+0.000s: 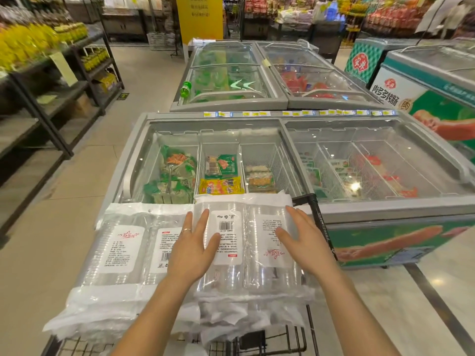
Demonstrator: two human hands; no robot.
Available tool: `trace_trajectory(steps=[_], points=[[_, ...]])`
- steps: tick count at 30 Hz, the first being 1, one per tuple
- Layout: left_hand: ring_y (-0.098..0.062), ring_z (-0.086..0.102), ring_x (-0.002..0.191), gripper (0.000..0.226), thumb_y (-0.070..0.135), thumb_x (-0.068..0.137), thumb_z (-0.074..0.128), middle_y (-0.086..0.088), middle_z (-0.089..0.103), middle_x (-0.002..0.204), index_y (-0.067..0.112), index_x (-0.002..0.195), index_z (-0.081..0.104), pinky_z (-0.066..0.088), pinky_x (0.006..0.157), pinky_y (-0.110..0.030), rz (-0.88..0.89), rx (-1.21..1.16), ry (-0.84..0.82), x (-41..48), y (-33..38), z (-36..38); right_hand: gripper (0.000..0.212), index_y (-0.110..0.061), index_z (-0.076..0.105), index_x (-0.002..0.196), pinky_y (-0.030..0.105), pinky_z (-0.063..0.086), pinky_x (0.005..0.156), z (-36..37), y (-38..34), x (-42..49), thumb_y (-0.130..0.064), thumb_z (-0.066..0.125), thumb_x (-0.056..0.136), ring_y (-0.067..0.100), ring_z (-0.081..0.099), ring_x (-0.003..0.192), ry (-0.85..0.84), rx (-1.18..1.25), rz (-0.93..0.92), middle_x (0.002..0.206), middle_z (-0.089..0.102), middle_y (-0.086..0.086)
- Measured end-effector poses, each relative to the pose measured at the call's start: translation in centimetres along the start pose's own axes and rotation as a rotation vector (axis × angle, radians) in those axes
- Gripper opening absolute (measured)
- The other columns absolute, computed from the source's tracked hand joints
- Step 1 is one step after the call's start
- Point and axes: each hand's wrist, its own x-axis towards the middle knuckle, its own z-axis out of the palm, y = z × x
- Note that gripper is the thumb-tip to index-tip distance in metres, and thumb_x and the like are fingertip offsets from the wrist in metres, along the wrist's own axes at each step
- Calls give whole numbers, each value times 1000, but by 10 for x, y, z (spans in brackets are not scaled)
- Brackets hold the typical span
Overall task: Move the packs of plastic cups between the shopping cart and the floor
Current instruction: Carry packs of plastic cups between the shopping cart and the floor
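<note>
Clear packs of plastic cups with white labels lie piled on top of the black wire shopping cart. One pack lies on the left and another pack lies on the right, with more packs underneath. My left hand rests flat with straight fingers on the seam between the two top packs. My right hand lies with straight fingers on the right edge of the right pack. Neither hand grips anything.
A chest freezer with glass lids stands right in front of the cart, with more freezers behind it and to the right. Dark shelving with yellow bottles lines the left. A tiled floor aisle runs between the shelving and the freezers.
</note>
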Motion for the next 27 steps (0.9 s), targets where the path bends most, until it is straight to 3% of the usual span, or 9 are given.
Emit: trace_trajectory(steps=[4, 13, 17, 21, 27], points=[[-27, 24, 147, 87, 79, 78, 15, -6, 14, 163, 38, 154, 19, 32, 113, -46, 34, 106, 72, 3, 18, -23, 66, -33, 23, 153, 33, 21, 117, -10, -16, 5, -49, 52, 96, 9, 18, 147, 23, -26, -79, 161, 21, -9], [-26, 24, 147, 80, 71, 81, 18, -3, 26, 160, 35, 152, 27, 23, 116, -48, 48, 386, 296, -7, 49, -108, 70, -36, 26, 151, 44, 17, 120, -29, -95, 29, -67, 38, 90, 19, 12, 149, 96, -124, -344, 161, 22, -4], [-25, 18, 148, 76, 68, 83, 22, -2, 23, 162, 36, 152, 27, 17, 116, -48, -26, 464, 386, -33, 41, -155, 65, -37, 23, 152, 43, 10, 120, -19, -143, 32, -61, 42, 94, 19, 1, 150, 73, -187, -434, 163, 13, -4], [-25, 16, 149, 77, 70, 83, 20, 0, 21, 162, 36, 152, 26, 15, 117, -48, -132, 532, 473, -71, 15, -205, 69, -38, 23, 152, 47, 11, 119, 3, -200, 19, -66, 36, 91, 21, 3, 150, 57, -189, -582, 163, 14, -3], [-27, 21, 148, 77, 70, 84, 20, -1, 25, 161, 35, 152, 28, 19, 117, -51, -298, 575, 599, -154, -46, -277, 69, -39, 21, 153, 43, 7, 119, 61, -302, -29, -67, 38, 92, 21, 0, 150, -33, -191, -795, 164, 10, -5]])
